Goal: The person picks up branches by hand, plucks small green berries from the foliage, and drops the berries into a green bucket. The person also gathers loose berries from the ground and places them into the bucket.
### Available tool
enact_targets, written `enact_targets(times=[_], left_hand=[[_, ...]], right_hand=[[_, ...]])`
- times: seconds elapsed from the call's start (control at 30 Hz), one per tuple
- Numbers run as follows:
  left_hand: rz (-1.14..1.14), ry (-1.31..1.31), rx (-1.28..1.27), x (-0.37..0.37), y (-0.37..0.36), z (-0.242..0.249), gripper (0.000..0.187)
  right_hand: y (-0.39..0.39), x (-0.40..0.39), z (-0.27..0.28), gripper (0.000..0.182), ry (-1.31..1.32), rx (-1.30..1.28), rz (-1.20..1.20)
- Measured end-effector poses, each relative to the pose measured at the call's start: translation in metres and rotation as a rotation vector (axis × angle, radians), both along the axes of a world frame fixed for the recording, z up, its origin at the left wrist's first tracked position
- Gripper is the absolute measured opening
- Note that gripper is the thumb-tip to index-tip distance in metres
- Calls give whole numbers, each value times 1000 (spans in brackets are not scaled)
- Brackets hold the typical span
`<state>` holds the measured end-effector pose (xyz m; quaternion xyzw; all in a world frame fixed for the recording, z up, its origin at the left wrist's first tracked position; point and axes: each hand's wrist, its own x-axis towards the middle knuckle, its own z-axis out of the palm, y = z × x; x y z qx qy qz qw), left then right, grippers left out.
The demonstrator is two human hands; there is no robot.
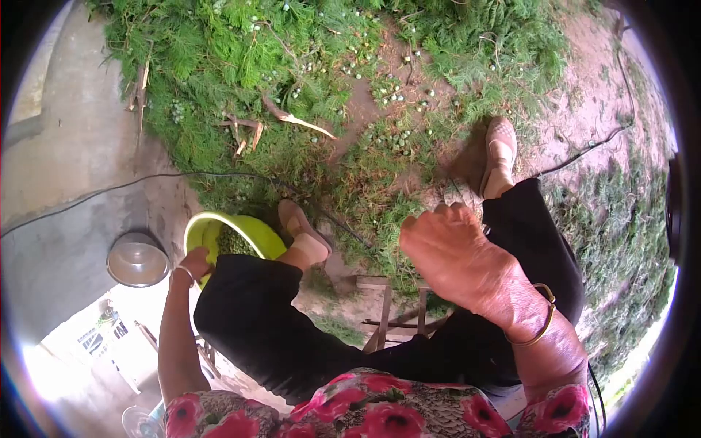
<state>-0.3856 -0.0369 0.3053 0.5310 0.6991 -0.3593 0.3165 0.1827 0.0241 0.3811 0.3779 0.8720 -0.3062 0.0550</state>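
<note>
A yellow-green bucket (pixel 259 232) with a pale rim stands beside my left leg, holding a heap of small green cones or berries (pixel 232 242). My left hand (pixel 196 263) is at the bucket's near-left rim and appears closed on it; the fingertips are partly hidden. In front of my right thigh, my right hand (pixel 456 252) is raised with its back toward me and its fingers curled under. Whatever those fingers hold, if anything, is hidden. Cut evergreen branches (pixel 248 58) with small pale green cones (pixel 398 95) lie on the ground ahead.
A metal bowl (pixel 137 260) sits left of the bucket, near a concrete wall (pixel 69 146). A dark cable (pixel 219 174) crosses the ground. Broken wood (pixel 299 123) sticks out of the greenery. Between my legs is a wooden frame (pixel 385 314). More greenery (pixel 621 219) lies at right.
</note>
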Motion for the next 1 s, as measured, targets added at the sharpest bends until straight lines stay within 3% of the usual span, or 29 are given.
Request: enact_targets(times=[0.1, 0.2, 0.27, 0.3, 0.4, 0.47, 0.57, 0.63, 0.7, 0.77, 0.8, 0.93, 0.97, 1.0], left_hand=[[-204, 142, 70, 24, 13, -15, 50], [-224, -93, 213, 121, 74, -25, 56], [-232, -219, 187, 192, 116, -49, 60], [-299, -250, 231, 215, 124, -76, 62], [-211, -392, 227, 296, 144, -142, 68], [-102, -501, 264, 324, 135, -203, 77], [40, -369, 369, 355, 90, -260, 85], [128, -288, 346, 391, 36, -259, 91], [-36, -295, 396, 415, -33, -266, 89], [-92, -610, 145, 425, -89, -217, 74], [-86, -611, 144, 429, -93, -212, 74], [296, -1114, 91, 440, -108, -205, 67], [17, -724, 57, 453, -74, -222, 61], [-69, -736, 380, 443, -57, -238, 60]], right_hand=[[1, -9, 0, 17, -58, -270, 19], [-15, -12, -9, 25, -94, -130, 3], [-11, -18, -5, 30, -159, -234, 27], [-11, -20, -6, 32, -193, -220, 33], [-7, -27, -11, 35, -283, -220, 24], [-9, -29, -18, 35, -248, -27, -103], [-5, -26, -19, 33, -236, 32, -119], [-5, -25, -21, 33, -222, 9, -119], [-8, -27, -22, 36, -247, 66, -93], [-15, -30, -24, 38, -251, 83, -76], [-20, -31, -25, 39, -259, 100, -65], [-33, -34, -24, 40, -201, 34, -38], [-34, -36, -22, 41, -221, -10, -19], [-34, -36, -21, 41, -241, -53, 1]])
